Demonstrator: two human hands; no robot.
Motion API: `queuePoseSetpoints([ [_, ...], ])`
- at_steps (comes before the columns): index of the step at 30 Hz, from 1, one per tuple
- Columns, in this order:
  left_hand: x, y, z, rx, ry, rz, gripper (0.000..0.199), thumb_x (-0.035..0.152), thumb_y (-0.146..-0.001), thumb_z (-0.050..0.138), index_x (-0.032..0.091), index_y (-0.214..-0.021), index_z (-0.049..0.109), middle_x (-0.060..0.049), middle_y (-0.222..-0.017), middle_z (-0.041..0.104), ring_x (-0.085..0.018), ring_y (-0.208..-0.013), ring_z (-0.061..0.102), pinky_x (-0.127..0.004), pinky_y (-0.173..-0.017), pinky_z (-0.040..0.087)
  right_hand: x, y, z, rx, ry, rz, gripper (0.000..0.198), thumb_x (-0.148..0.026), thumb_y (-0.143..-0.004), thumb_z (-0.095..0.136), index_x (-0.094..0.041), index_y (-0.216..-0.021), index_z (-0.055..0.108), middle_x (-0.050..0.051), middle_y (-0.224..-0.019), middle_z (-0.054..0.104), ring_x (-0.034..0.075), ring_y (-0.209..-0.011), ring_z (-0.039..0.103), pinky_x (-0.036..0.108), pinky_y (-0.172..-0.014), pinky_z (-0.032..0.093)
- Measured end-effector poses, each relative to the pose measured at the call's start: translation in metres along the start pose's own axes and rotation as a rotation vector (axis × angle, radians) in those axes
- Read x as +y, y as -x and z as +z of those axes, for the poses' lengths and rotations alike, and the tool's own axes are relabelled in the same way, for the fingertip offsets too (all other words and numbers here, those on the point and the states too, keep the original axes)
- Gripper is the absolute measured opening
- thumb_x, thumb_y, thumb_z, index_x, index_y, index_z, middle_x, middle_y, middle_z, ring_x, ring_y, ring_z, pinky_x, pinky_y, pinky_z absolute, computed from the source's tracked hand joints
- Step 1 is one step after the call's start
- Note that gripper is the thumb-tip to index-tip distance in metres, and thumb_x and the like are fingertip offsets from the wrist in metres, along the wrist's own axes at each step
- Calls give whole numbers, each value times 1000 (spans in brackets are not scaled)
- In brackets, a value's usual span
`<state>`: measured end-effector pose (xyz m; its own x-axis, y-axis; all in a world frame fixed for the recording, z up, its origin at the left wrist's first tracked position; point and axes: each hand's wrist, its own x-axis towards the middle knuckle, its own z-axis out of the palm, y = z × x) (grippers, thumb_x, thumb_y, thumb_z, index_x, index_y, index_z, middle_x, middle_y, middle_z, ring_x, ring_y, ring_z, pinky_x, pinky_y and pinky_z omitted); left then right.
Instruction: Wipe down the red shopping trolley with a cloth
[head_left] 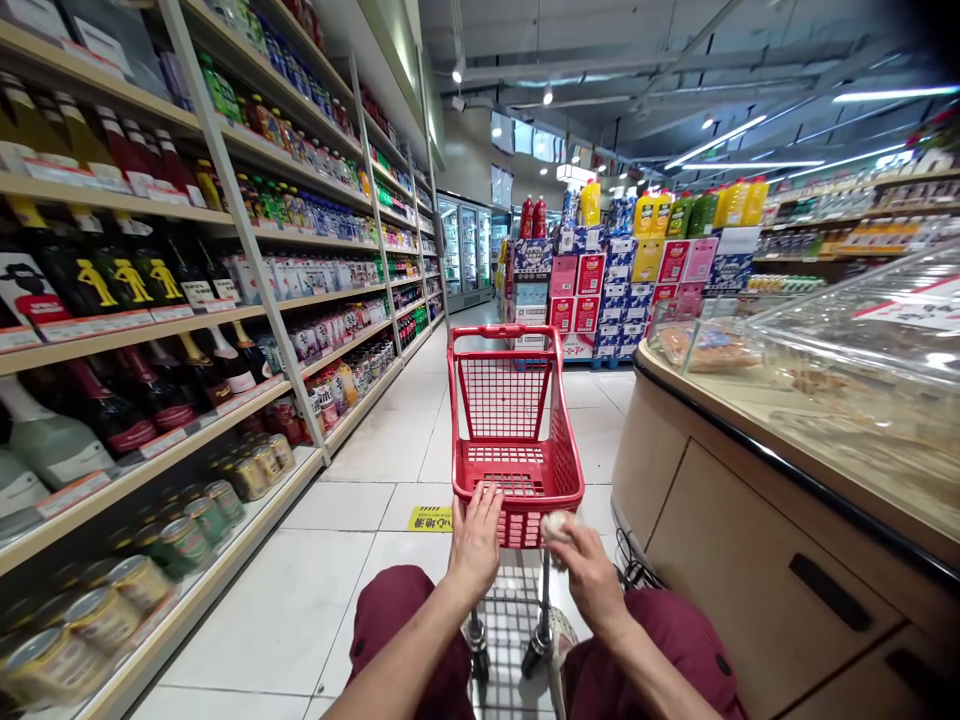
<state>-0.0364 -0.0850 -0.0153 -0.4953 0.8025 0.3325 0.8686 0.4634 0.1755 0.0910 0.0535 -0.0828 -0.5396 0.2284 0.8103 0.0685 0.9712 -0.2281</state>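
Observation:
A red plastic shopping cart (517,465) stands right in front of me, its basket empty and its handle on the far side. My left hand (477,540) lies on the near rim of the basket, fingers stretched out flat against it. Pinched in the fingers of my right hand (592,575) is a small crumpled whitish cloth or tissue (556,526), close to the basket's right front corner. Its exact kind cannot be made out. Between my knees, in maroon trousers (664,630), the cart's wheels (538,648) show on the tiled floor.
Shelves of bottles and cans (187,400) run along the left. A display counter (750,480) with clear covers flanks my right, cables (634,560) at its foot. Stacked drink boxes (589,290) stand ahead. A yellow floor sign (430,518) lies beside the cart.

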Motion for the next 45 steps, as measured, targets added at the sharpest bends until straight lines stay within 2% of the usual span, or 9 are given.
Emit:
queuePoseSetpoints([
  [3, 2, 0, 4, 38, -13, -4, 60, 1, -73, 33, 16, -131, 32, -8, -139, 32, -22, -131, 17, -55, -104, 15, 6, -10, -5, 78, 2, 27, 29, -14, -84, 38, -23, -92, 64, 7, -100, 56, 20, -101, 48, 37, -84, 45],
  [8, -3, 0, 8, 38, -38, 29, 62, 1, -72, 35, 19, -131, 31, -7, -138, 33, -22, -131, 18, -56, -103, 15, 11, 1, -1, -84, 0, 38, 33, -6, -80, 37, -24, -81, 65, 4, -89, 57, 17, -89, 51, 28, -69, 48],
  [13, -5, -1, 10, 51, -47, 25, 59, 4, -74, 34, 20, -130, 33, -5, -138, 34, -22, -131, 20, -56, -103, 16, 18, -4, -12, 107, -9, 60, 27, -11, -80, 41, -22, -87, 64, 6, -102, 53, 21, -104, 45, 36, -82, 44],
  [18, -7, -1, 10, 41, -62, 30, 64, -1, -70, 34, 20, -131, 33, -6, -138, 34, -22, -131, 19, -56, -103, 17, 25, 5, -10, -138, -18, 124, 30, -9, -77, 38, -21, -68, 63, 4, -88, 58, 16, -81, 52, 26, -64, 47],
  [25, -2, 2, 11, 86, -71, -12, 67, -3, -69, 35, 21, -132, 31, -10, -142, 25, -24, -131, 16, -55, -102, 18, 27, -5, -13, 82, -13, 118, 26, -15, -81, 39, -21, -81, 64, 7, -102, 54, 21, -101, 48, 35, -80, 45],
  [29, -9, 5, 10, 96, -61, -33, 72, -5, -67, 34, 23, -133, 28, -9, -142, 26, -23, -132, 14, -55, -103, 16, 11, -3, -7, -89, -34, 90, 28, -11, -79, 38, -22, -68, 61, 4, -87, 56, 16, -81, 53, 26, -63, 48],
  [34, -28, 9, 9, 188, -21, -153, 66, 0, -73, 31, 16, -136, 20, -12, -142, 23, -22, -132, 14, -54, -104, 14, -27, -17, 6, 62, -96, -35, 27, -10, -80, 41, -23, -89, 63, 7, -103, 55, 21, -106, 46, 37, -84, 45],
  [40, -39, 21, 8, 146, 16, -127, 68, -2, -70, 31, 17, -135, 23, -10, -141, 26, -19, -132, 13, -50, -105, 15, -60, -16, 33, -76, -48, -75, 30, -6, -80, 38, -23, -74, 62, 5, -91, 59, 17, -92, 53, 27, -71, 49],
  [45, -49, 26, 2, 125, 42, -222, 68, -2, -68, 31, 13, -133, 26, -11, -142, 23, -19, -132, 11, -48, -106, 14, -79, -40, 48, -5, -90, -162, 27, -7, -79, 44, -21, -94, 62, 8, -110, 53, 22, -112, 42, 37, -90, 42],
])
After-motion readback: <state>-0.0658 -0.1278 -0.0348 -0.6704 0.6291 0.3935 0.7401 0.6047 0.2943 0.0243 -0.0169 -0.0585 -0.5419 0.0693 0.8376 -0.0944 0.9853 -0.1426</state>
